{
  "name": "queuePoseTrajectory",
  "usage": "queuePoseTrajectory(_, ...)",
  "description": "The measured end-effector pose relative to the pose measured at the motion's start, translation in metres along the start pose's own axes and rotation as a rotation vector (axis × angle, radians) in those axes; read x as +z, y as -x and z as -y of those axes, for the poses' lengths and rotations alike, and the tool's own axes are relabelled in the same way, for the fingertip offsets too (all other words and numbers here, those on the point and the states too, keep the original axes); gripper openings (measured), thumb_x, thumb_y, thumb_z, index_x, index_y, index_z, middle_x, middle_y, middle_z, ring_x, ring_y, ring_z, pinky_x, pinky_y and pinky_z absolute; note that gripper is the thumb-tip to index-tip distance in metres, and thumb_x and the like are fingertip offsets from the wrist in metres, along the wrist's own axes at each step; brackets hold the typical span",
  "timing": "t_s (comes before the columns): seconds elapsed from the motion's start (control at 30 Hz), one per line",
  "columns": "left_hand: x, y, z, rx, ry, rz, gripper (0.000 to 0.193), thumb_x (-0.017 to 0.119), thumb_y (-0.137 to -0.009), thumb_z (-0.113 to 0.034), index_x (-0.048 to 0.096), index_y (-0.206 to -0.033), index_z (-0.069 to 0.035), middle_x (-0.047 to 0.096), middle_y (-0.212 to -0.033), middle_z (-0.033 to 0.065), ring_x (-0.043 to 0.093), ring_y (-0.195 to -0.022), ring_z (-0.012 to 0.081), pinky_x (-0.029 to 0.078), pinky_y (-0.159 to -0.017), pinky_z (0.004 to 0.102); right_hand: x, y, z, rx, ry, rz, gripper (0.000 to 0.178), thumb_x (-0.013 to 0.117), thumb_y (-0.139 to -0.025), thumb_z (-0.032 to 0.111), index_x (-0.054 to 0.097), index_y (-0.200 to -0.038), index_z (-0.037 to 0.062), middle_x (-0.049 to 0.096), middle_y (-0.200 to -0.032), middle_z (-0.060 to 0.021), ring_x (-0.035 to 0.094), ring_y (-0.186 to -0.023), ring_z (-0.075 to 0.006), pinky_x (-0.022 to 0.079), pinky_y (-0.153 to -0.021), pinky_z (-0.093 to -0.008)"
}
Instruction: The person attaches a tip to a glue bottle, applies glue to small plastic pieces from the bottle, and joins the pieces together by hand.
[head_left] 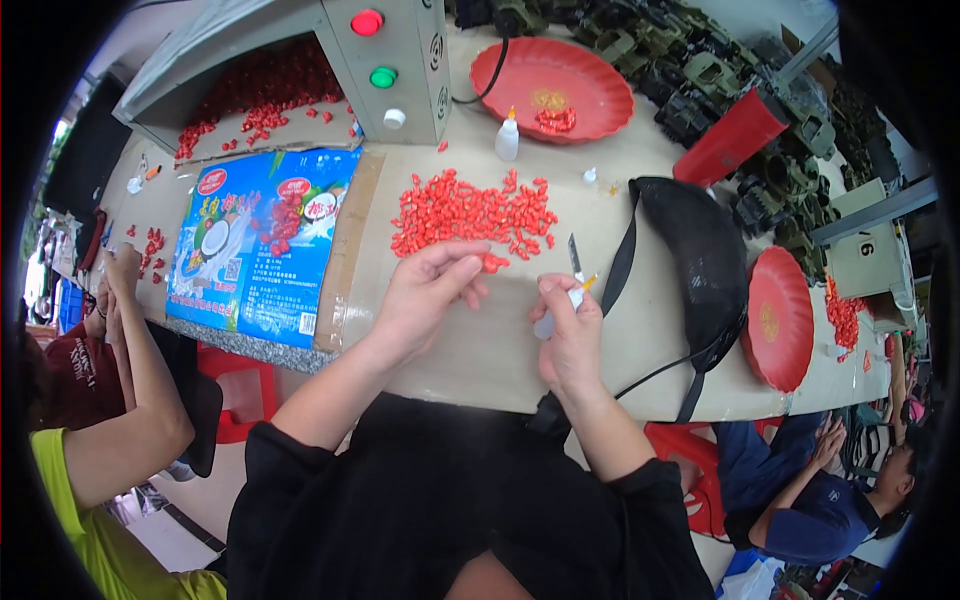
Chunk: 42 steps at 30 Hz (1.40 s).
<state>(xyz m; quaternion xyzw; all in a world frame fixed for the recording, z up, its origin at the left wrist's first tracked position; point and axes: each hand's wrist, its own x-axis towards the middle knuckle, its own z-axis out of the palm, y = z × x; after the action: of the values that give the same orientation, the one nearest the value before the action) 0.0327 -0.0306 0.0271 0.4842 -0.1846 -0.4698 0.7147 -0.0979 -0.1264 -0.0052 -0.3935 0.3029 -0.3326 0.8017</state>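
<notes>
Between the thumb and forefinger of my left hand [432, 290] is a small glossy red piece [492, 263], held just in front of a pile of similar red pieces [460, 215] on the table. My right hand [572, 345] is closed around a small white squeeze bottle [543, 326] with a yellow tip, partly hidden by the fingers. A narrow pointed blade [575, 257] shows just beyond my right fingers; whether it is held or lies on the table, I cannot tell. The two hands are apart.
A grey machine [390, 60] with red pieces in its opening stands back left, above blue printed cardboard [250, 310]. Behind the pile are another white bottle [507, 142] and a red dish [600, 105]. A black bag [700, 270] lies right. Other people sit at both sides.
</notes>
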Motion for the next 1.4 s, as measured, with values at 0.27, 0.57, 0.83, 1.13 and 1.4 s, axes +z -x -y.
queuePoseTrajectory(0.27,0.061,-0.139,-0.024,0.978,-1.245,0.03,0.014,0.052,-0.073,0.0,0.057,-0.085,0.001,0.056,-0.084,0.0146,0.054,-0.076,0.03,0.044,-0.068,0.0342,0.001,0.002,0.004,0.047,-0.003,0.032,0.009,0.057,-0.077,0.012,0.055,-0.079,0.0033,0.048,-0.06,-0.0003,0.043,-0.055,-0.0083,0.033,-0.054,-0.0216)
queuePoseTrajectory(0.57,0.074,-0.216,-0.006,0.564,-1.709,-0.018,0.014,0.046,-0.068,0.003,0.056,-0.078,0.002,0.055,-0.084,0.019,0.054,-0.083,0.0326,0.045,-0.072,0.0383,-0.003,0.001,0.004,0.07,-0.015,0.086,0.009,0.059,-0.076,0.011,0.056,-0.079,0.0042,0.05,-0.069,0.0015,0.043,-0.061,-0.0057,0.035,-0.056,-0.02)
queuePoseTrajectory(0.83,0.061,-0.15,-0.039,0.947,-1.587,0.005,0.016,0.047,-0.072,-0.002,0.06,-0.081,-0.001,0.058,-0.084,0.0182,0.058,-0.079,0.0305,0.046,-0.07,0.0369,-0.001,0.003,0.001,0.02,0.041,0.09,0.009,0.06,-0.076,0.006,0.055,-0.083,0.004,0.05,-0.07,0.0035,0.042,-0.061,-0.0023,0.033,-0.055,-0.0163)
queuePoseTrajectory(1.13,-0.054,0.004,-0.023,0.418,-1.048,-0.333,0.016,0.056,-0.077,-0.007,0.059,-0.092,0.001,0.061,-0.077,0.0091,0.058,-0.07,0.0123,0.045,-0.06,0.0232,-0.002,-0.003,-0.002,-0.028,0.174,0.078,0.018,0.057,-0.075,0.004,0.05,-0.091,0.0034,0.049,-0.073,0.0011,0.044,-0.063,-0.0052,0.034,-0.057,-0.0183)
queuePoseTrajectory(1.4,-0.028,0.012,-0.006,0.497,-1.097,-0.154,0.013,0.058,-0.073,-0.006,0.06,-0.084,-0.001,0.058,-0.072,0.0112,0.057,-0.064,0.0192,0.045,-0.055,0.0286,-0.001,-0.009,0.019,-0.117,0.063,0.118,0.017,0.053,-0.076,0.005,0.048,-0.092,0.0031,0.049,-0.075,-0.0007,0.047,-0.068,-0.009,0.038,-0.064,-0.0233)
